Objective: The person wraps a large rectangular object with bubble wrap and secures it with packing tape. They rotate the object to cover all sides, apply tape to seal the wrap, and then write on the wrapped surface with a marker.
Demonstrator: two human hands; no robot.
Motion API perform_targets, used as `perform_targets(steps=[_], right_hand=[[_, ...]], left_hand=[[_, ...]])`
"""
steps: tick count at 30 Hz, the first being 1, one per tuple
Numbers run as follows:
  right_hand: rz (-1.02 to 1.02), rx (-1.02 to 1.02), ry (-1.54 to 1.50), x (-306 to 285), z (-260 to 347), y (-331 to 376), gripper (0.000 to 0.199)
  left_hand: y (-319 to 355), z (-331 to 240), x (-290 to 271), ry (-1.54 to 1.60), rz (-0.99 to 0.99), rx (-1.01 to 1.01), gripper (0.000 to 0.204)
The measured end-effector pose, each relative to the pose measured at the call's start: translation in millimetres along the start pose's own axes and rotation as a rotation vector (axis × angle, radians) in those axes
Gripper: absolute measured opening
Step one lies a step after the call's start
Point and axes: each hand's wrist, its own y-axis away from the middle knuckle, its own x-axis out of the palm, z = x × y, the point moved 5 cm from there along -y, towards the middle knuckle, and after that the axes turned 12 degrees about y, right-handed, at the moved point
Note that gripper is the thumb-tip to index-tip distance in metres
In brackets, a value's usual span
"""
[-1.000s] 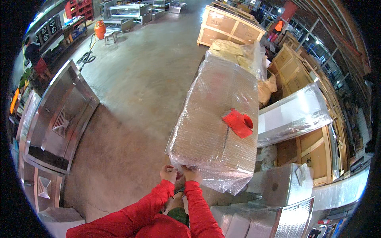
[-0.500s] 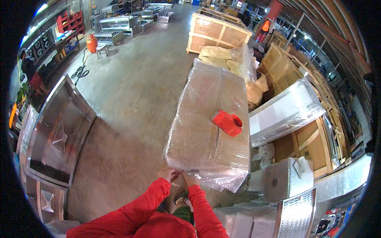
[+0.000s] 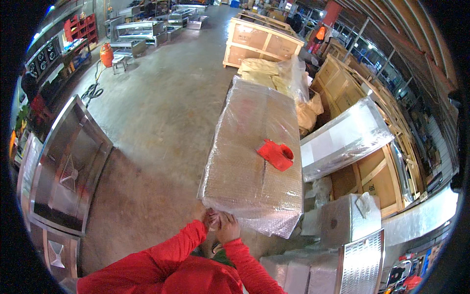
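The left hand (image 3: 211, 219) and right hand (image 3: 228, 228) had drawn together — now overlapping by the near left corner of the bubble-wrapped box (image 3: 237, 164), so the work seemed centred there — whether they gripped anything I could not tell

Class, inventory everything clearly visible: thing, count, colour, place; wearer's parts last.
Bubble-wrapped package: one, brownish, centre
Tape dispenser, apparently: one, red, on package
Wooden crates: at least two, tan, right and top
Long wrapped piece: one, whitish, right of package
Perforated panel: one, silver, lower right
Steel hoods: two or more, silver, left
Cylinder: one, orange, upper left
Stool: one, whitish, beside cylinder
Co-worker: one, dark top, left edge
Sleeves: two, red, bottom
Hands: two, bare, at package's near-left corner
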Motion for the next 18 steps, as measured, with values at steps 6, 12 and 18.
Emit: perform_targets(steps=[6,12,18], right_hand=[[-0.006,-0.163,0.219,40.5,-29.6,-3.9,0.028],[-0.216,-0.254,0.339,72.3,-42.1,16.4,0.034],[-0.232,-0.070,0.348,103.2,-38.9,32.9,0.055]], left_hand=[[38.8,7.0,-12.9,-0.384,0.191,0.434,0.038],[29.9,2.3,-25.4,-0.911,0.441,0.959,0.027],[79.8,-17.7,-17.9,-1.440,0.438,0.829,0.016]])
